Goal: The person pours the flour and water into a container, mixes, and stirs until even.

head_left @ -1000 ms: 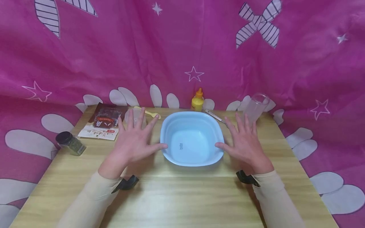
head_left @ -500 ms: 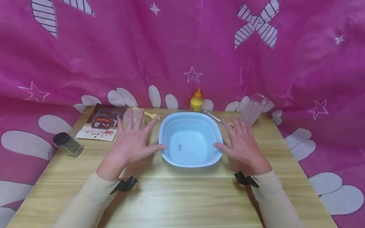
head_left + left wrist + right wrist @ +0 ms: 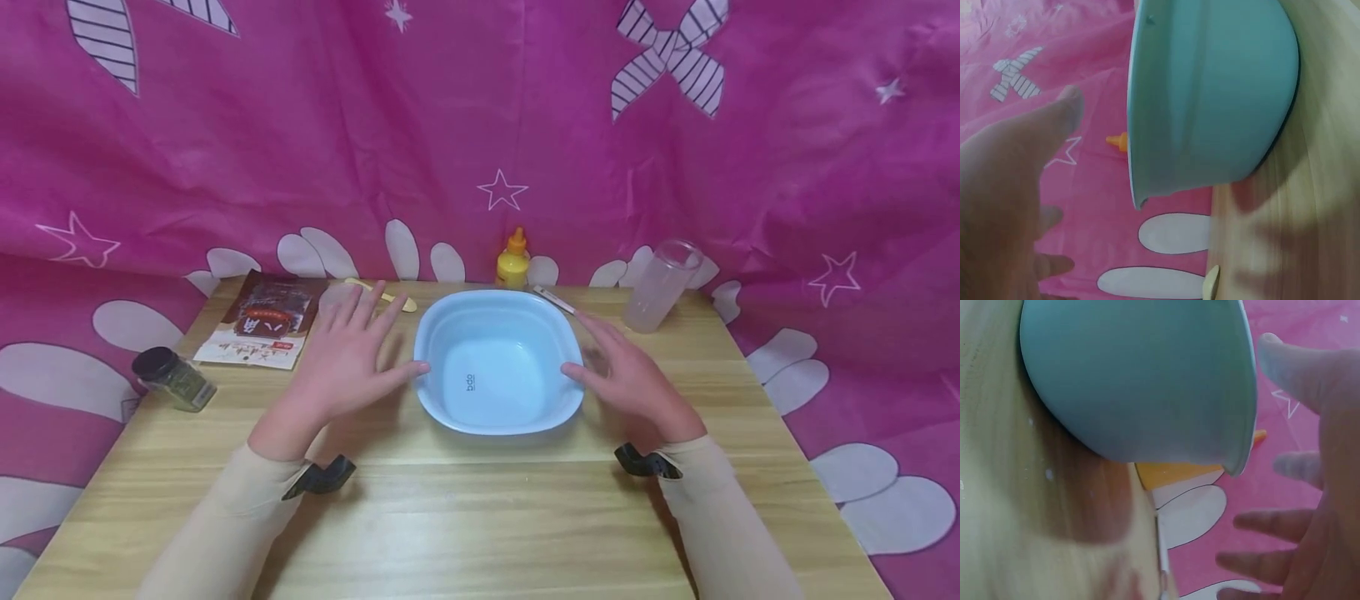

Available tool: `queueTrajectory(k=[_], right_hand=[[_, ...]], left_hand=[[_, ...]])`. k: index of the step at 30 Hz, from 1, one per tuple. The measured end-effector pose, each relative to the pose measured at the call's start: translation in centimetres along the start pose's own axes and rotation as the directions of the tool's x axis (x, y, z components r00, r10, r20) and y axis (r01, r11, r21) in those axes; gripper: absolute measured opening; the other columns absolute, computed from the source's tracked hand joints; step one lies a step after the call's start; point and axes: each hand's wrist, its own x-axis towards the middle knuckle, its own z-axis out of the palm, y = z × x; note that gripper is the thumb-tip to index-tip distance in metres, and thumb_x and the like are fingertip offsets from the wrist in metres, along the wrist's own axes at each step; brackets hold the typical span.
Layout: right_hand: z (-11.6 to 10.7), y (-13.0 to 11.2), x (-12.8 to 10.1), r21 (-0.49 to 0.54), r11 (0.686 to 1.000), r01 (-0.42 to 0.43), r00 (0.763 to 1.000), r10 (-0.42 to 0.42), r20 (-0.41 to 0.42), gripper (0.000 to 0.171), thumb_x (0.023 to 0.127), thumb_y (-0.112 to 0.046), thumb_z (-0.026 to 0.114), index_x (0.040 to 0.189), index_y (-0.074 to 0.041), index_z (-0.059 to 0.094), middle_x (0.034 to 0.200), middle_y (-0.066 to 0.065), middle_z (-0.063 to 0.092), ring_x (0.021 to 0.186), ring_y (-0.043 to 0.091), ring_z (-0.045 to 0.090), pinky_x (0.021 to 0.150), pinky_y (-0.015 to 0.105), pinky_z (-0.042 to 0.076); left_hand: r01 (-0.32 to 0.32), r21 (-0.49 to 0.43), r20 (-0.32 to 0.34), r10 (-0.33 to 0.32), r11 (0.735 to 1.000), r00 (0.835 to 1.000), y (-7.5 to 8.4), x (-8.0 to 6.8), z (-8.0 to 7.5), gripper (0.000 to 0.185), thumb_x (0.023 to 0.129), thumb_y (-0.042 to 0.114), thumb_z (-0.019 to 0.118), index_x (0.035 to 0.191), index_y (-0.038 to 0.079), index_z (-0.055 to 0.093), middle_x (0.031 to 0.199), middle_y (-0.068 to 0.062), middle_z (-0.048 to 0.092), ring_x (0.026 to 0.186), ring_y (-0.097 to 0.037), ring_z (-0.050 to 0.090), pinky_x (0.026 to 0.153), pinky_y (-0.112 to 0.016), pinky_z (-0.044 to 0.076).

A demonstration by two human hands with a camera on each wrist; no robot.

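A light blue plastic basin (image 3: 502, 375) stands upright on the table, nothing inside it. On its left side my left hand (image 3: 337, 367) hovers with fingers spread, the thumb overlapping the rim in the head view. The left wrist view shows that thumb (image 3: 1063, 119) apart from the basin (image 3: 1222, 94), above its rim. My right hand (image 3: 637, 383) is at the basin's right side, fingers extended forward and closer together. In the right wrist view its thumb (image 3: 1282, 359) is just off the rim. Both hands hold nothing.
Along the back of the wooden table (image 3: 465, 533) are a brown-and-white packet (image 3: 258, 321), a yellow spoon (image 3: 397, 302), a yellow squeeze bottle (image 3: 513, 262), a thin white-handled tool (image 3: 553, 298) and a clear tumbler (image 3: 660, 287). A black-lidded jar (image 3: 176, 379) lies tilted at left.
My right hand has turned and its fingers have drawn together, moving off the tumbler in view. The left hand keeps its spread pose. The basin stays in place while the head view shifts slightly.
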Motion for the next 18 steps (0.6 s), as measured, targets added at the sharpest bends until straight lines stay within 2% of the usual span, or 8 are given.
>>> queueTrajectory(k=[4, 8, 10, 13, 18], right_hand=[[0.4, 0.9, 0.3, 0.187, 0.982, 0.012, 1.0, -0.014, 0.011, 0.087, 0.105, -0.05, 0.078, 0.176, -0.025, 0.035, 0.178, 0.008, 0.038, 0.161, 0.043, 0.039, 0.122, 0.074, 0.041], [0.8, 1.4, 0.5, 0.349, 0.937, 0.026, 0.999, -0.039, 0.03, 0.079, 0.107, -0.038, 0.078, 0.174, -0.021, 0.039, 0.175, 0.011, 0.042, 0.155, 0.047, 0.048, 0.123, 0.065, 0.044], [1.0, 1.4, 0.5, 0.393, 0.92, 0.018, 0.998, -0.038, 0.042, 0.078, 0.108, -0.035, 0.077, 0.174, -0.022, 0.039, 0.175, 0.013, 0.043, 0.153, 0.047, 0.05, 0.122, 0.063, 0.046], [1.3, 1.3, 0.4, 0.436, 0.9, 0.009, 0.998, -0.035, 0.051, 0.076, 0.108, -0.031, 0.078, 0.174, -0.024, 0.041, 0.174, 0.014, 0.043, 0.152, 0.046, 0.051, 0.122, 0.06, 0.047], [1.9, 1.4, 0.5, 0.453, 0.891, 0.018, 0.998, -0.043, 0.045, 0.074, 0.107, -0.025, 0.078, 0.173, -0.02, 0.043, 0.174, 0.016, 0.042, 0.151, 0.047, 0.053, 0.119, 0.057, 0.05]], left_hand=[[-0.021, -0.068, -0.033, 0.018, 0.997, 0.999, -1.0, 0.3, 0.0, 0.109, 0.097, 0.083, 0.06, 0.176, 0.014, 0.033, 0.18, -0.023, 0.029, 0.167, -0.049, 0.019, 0.132, -0.075, 0.021], [-0.023, -0.125, -0.079, 0.014, 0.992, 0.997, -2.3, 0.5, 0.3, 0.107, 0.096, 0.078, 0.067, 0.176, 0.015, 0.034, 0.178, -0.021, 0.034, 0.165, -0.048, 0.028, 0.124, -0.076, 0.038], [-0.019, -0.162, -0.097, 0.004, 0.987, 0.995, -2.9, 0.5, 0.5, 0.106, 0.096, 0.075, 0.071, 0.176, 0.015, 0.035, 0.178, -0.019, 0.035, 0.164, -0.047, 0.031, 0.12, -0.076, 0.044], [-0.007, -0.222, -0.114, -0.019, 0.975, 0.993, -3.8, 0.6, 1.0, 0.105, 0.096, 0.07, 0.076, 0.175, 0.015, 0.036, 0.177, -0.019, 0.037, 0.163, -0.045, 0.034, 0.119, -0.074, 0.045], [0.06, -0.33, -0.112, -0.102, 0.942, 0.988, -5.0, 0.6, 1.6, 0.114, 0.094, 0.067, 0.081, 0.179, 0.018, 0.024, 0.177, -0.02, 0.037, 0.162, -0.044, 0.036, 0.12, -0.076, 0.042]])
